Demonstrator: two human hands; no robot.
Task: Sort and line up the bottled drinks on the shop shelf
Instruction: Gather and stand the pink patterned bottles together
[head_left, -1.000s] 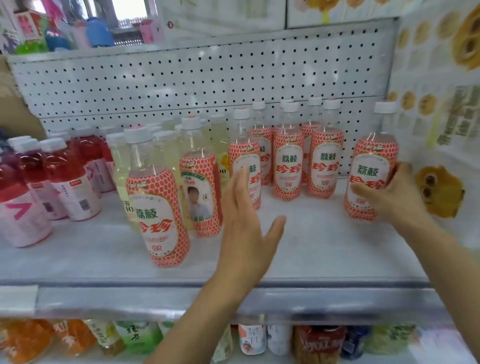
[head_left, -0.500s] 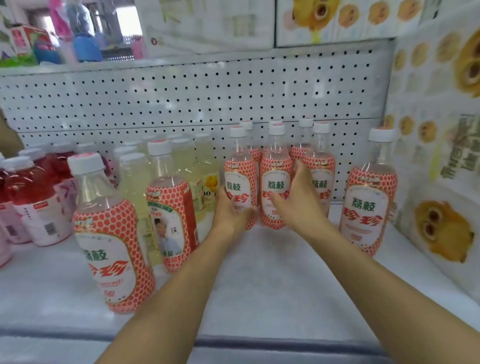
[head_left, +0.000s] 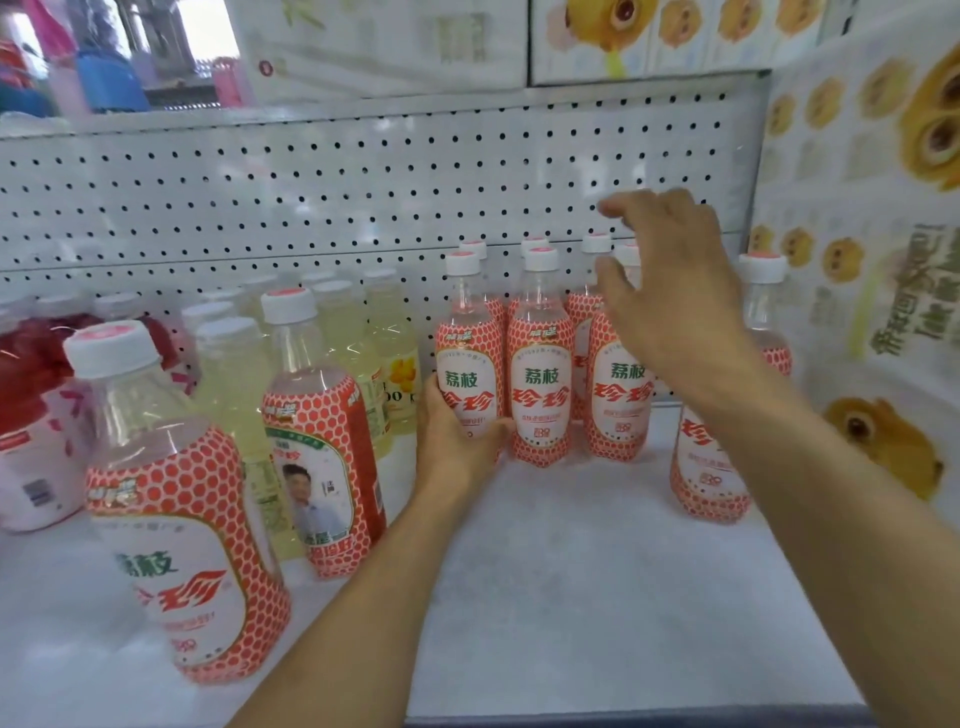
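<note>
Head view. On the white shop shelf (head_left: 571, 597), a block of lychee bottles (head_left: 540, 374) stands against the pegboard (head_left: 311, 182) at 12 o'clock. Three form its front row, upright and touching, with more caps showing behind.

The left hand (head_left: 457, 441) grips the left-end bottle (head_left: 467, 364) low on its body, fingers curled behind it and thumb across the front. The right hand (head_left: 670, 291) hovers over the caps at the block's right end. Its fingers are spread and bent, and it holds nothing.

In my judgement the sorting is partly done, since the back block is tidy and faces forward but three lychee bottles stand apart from it:
- A lone bottle (head_left: 762, 270) stands at 3 o'clock, half hidden by the right forearm.
- A turned bottle (head_left: 322, 467) at 9 o'clock shows a portrait panel instead of its front.
- A near bottle (head_left: 176, 519) stands at 8 o'clock, close to the shelf edge.

The yellow drinks (head_left: 384, 353) at 10 o'clock and the red drinks (head_left: 31, 374) at far 9 o'clock each stand grouped by kind.

The front labels read 荔枝 in green above 珍珍 in red, on a red honeycomb wrap. One yellow bottle shows "00" and a flower. The small print is too fine to read. The poster (head_left: 883, 441) on the side wall carries yellow cartoon figures and blurred green characters.
</note>
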